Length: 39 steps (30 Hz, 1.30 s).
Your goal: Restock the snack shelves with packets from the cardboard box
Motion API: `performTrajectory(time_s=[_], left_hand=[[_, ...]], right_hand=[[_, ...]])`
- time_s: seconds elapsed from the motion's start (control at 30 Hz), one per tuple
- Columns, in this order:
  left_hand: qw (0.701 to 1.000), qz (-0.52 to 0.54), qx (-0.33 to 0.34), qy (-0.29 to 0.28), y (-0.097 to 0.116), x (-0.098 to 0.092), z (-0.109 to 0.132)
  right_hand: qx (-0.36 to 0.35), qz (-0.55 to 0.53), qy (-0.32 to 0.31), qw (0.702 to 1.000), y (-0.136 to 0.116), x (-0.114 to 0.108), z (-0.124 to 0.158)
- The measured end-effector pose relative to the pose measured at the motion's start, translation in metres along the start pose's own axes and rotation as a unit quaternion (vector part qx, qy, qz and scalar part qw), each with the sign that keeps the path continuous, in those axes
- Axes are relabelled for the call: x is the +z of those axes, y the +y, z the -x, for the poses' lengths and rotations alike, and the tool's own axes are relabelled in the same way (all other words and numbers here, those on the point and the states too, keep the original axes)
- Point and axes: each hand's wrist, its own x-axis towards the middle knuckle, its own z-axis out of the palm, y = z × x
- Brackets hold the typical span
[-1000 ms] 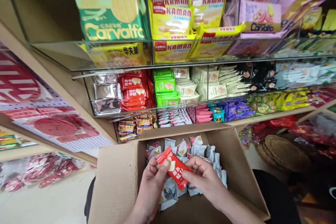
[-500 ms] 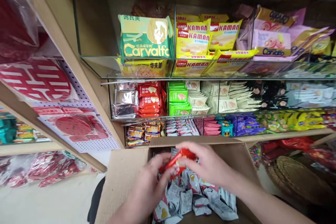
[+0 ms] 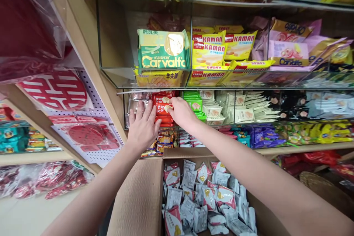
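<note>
Both hands are at the shelf bin of red packets (image 3: 163, 112). My left hand (image 3: 142, 127) lies open with fingers spread, at the front left of the red packets and over the silver packets (image 3: 139, 97). At the right side of the red stack, my right hand (image 3: 181, 112) has its fingers bent round a red packet at the top of the bin. Green packets (image 3: 193, 101) sit just right of that hand. Below, an open cardboard box (image 3: 135, 199) holds many small white and pink packets (image 3: 193, 195).
Above, a glass-fronted shelf holds green Carvalfo (image 3: 163, 49), yellow Kaman (image 3: 210, 53) and purple packs (image 3: 289, 53). Red paper decorations (image 3: 56, 90) hang at the left. A woven basket (image 3: 323, 188) stands at the lower right.
Both hands have moved up from over the box to the shelf bin, and the red packet they held is now there. My left hand has opened. The view has shifted slightly.
</note>
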Motion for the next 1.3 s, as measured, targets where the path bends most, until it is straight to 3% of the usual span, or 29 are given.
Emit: performTrajectory(time_s=[0.13, 0.3, 0.63, 0.8, 1.03, 1.3], left_hand=[[1.0, -0.013, 0.017, -0.003, -0.002, -0.002, -0.005], [0.998, -0.013, 0.053, -0.015, -0.002, -0.003, -0.015], [0.996, 0.001, 0.086, 0.005, -0.009, -0.005, -0.025], [0.995, 0.002, 0.1, 0.015, -0.013, -0.003, -0.032], [0.994, 0.004, 0.106, 0.014, -0.018, 0.0, -0.037], [0.991, 0.011, 0.131, 0.01, -0.025, 0.001, -0.042]], right_hand=[[-0.049, 0.069, 0.01, 0.996, 0.002, 0.003, 0.001], [-0.062, 0.048, 0.022, 0.997, 0.003, 0.006, 0.004], [-0.09, 0.089, -0.099, 0.987, 0.01, 0.002, -0.014], [-0.127, 0.105, -0.081, 0.983, 0.009, 0.0, -0.01], [-0.201, 0.201, -0.092, 0.954, 0.011, -0.007, -0.017], [-0.156, 0.21, -0.164, 0.951, 0.0, -0.029, -0.037]])
